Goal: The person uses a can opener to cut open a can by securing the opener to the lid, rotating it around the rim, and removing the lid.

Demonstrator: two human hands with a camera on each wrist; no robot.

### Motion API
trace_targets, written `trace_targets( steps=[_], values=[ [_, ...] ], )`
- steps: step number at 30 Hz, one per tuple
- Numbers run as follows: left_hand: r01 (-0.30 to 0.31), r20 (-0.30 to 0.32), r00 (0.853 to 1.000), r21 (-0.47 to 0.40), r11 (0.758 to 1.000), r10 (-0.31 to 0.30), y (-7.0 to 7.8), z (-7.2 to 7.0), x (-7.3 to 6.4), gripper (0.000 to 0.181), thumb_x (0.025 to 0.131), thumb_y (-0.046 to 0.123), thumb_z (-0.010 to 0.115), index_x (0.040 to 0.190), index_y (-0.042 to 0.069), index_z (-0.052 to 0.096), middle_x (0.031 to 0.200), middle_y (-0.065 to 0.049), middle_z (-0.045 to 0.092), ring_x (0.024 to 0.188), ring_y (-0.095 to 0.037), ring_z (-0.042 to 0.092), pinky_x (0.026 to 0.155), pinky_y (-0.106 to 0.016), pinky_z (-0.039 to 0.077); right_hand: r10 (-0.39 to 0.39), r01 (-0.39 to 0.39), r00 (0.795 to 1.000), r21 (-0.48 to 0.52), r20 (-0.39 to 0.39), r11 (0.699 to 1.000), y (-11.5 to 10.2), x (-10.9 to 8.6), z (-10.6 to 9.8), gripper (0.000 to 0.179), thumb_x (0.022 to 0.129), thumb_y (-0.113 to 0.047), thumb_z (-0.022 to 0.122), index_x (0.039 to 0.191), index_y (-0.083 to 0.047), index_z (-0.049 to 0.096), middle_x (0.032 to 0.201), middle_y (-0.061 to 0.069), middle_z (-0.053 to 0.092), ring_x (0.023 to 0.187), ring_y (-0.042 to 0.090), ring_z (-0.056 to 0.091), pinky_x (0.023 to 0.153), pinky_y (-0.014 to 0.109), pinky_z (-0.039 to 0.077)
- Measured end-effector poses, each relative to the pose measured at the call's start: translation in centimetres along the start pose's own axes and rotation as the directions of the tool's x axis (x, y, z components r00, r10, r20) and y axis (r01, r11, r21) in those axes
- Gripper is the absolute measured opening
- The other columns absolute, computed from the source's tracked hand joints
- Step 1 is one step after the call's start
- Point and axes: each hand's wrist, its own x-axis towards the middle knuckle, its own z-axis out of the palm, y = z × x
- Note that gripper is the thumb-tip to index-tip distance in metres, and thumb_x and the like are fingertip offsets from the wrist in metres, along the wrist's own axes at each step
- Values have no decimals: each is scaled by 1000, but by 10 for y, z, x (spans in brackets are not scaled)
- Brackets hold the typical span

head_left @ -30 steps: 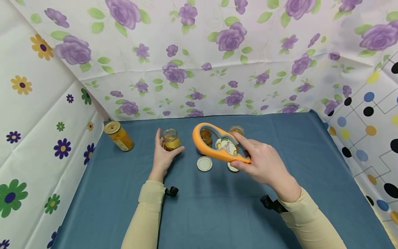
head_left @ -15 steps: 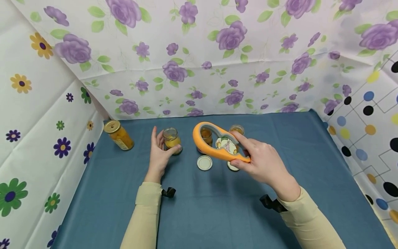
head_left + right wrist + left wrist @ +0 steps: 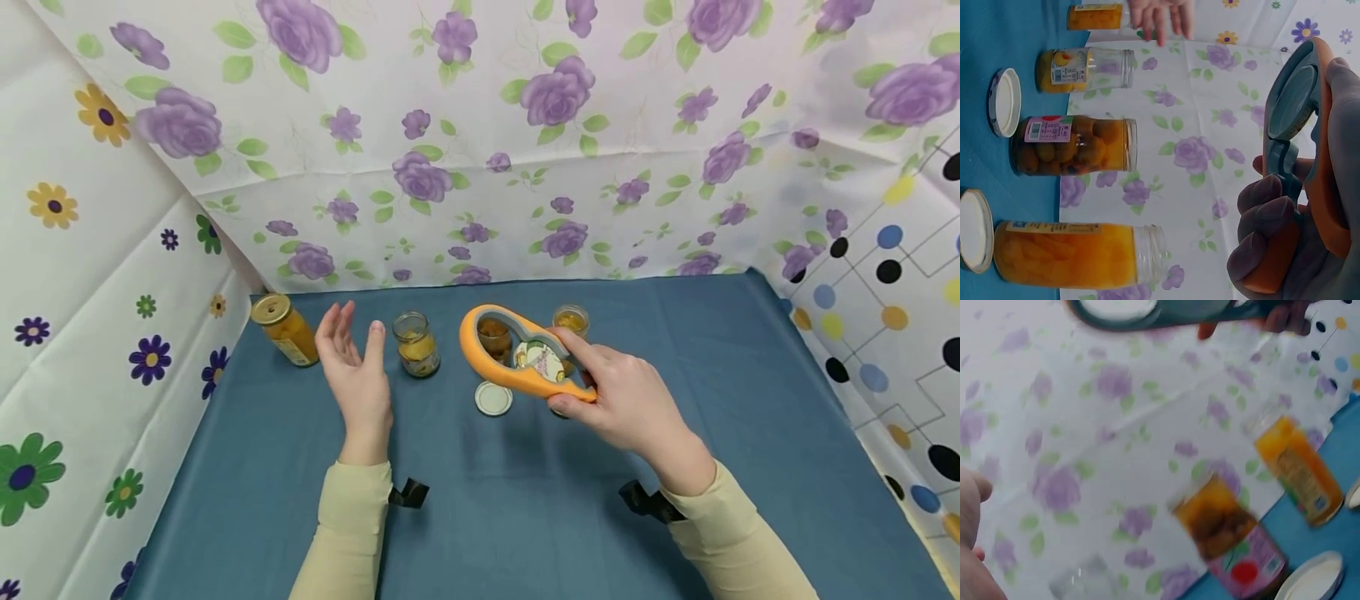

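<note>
My left hand (image 3: 358,392) is raised with fingers spread, between a gold-lidded jar (image 3: 295,337) of orange preserve and a lidless glass jar (image 3: 417,348) partly filled with yellow pieces. It touches neither in the head view. In my right hand (image 3: 637,400) I grip an orange and grey jar opener (image 3: 477,354) by its handles, above the table. A printed lid (image 3: 542,360) sits within the opener's jaws; the right wrist view shows that lid (image 3: 1297,103) edge-on. Behind the opener stands a lidless jar (image 3: 1072,145) of dark round fruit, label pink.
Another lidless jar (image 3: 1072,250), filled with orange fruit, stands at the right of the row. Two removed lids lie on the blue cloth: one lid (image 3: 493,398) before the dark-fruit jar, another lid (image 3: 975,231) before the orange-fruit jar. Flowered sheets (image 3: 480,167) hang behind and at the sides.
My left hand has let go of the jar with yellow pieces and moved left and up, leaving it standing. My right hand and the jar opener have shifted only slightly.
</note>
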Motion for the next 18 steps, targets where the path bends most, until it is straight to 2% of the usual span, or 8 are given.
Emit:
trace_targets(
  steps=[2,4,7,9,12,14,16,18],
  values=[
    [-39,-32,999,-35,999,37,9,6,-10,53,105,5,68,152,2,43,152,-14,51,149,-22,41,126,-39,27,5,-5,1000,4,-5,1000,-1,-1,2,97,93,-89,34,153,-17,58,73,-9,44,56,5,35,48,28,31],
    [-74,-29,997,-52,996,72,14,11,-21,49,105,2,68,148,1,45,147,-16,52,146,-26,43,126,-41,27,10,-10,1000,9,-5,1000,-2,-2,5,97,93,-90,35,153,-18,58,74,-8,44,57,5,36,48,28,32],
    [-114,7,993,-34,993,115,15,19,-36,45,104,0,67,145,-1,48,142,-18,53,141,-29,46,121,-45,30,15,-15,1000,22,0,1000,-4,-3,9,97,93,-89,35,154,-18,57,75,-8,45,58,5,37,48,28,33],
    [-118,52,992,-24,993,119,13,24,-44,43,105,-1,66,144,-3,48,139,-19,54,137,-31,48,115,-44,35,14,-14,1000,24,1,1000,-6,-2,11,98,93,-89,35,155,-17,57,75,-8,46,59,6,39,49,28,34],
    [-76,139,987,-33,997,80,12,31,-55,43,106,-2,64,144,-4,47,136,-20,56,130,-32,52,105,-37,42,11,-11,1000,20,1,1000,-9,-1,14,98,93,-90,35,155,-17,57,76,-6,50,60,7,41,50,28,36],
    [-42,209,977,-11,999,43,13,35,-62,44,105,-3,64,146,-4,46,135,-20,56,127,-31,53,101,-33,44,8,-8,1000,14,2,1000,-10,0,16,99,92,-91,35,156,-18,56,78,-4,55,60,7,43,50,28,37],
    [-11,282,959,18,1000,6,14,39,-69,45,106,-3,63,147,-4,45,135,-20,56,124,-28,54,100,-32,45,3,-3,1000,9,3,1000,-11,2,18,99,91,-91,35,156,-19,56,79,-2,58,60,7,44,50,28,37],
    [28,360,932,30,999,-37,16,43,-74,46,107,0,63,149,-4,44,136,-23,55,124,-26,56,103,-33,47,-4,4,1000,0,-2,1000,-12,4,19,100,91,-92,34,157,-19,56,79,-1,59,60,7,44,50,28,37]
  ],
)
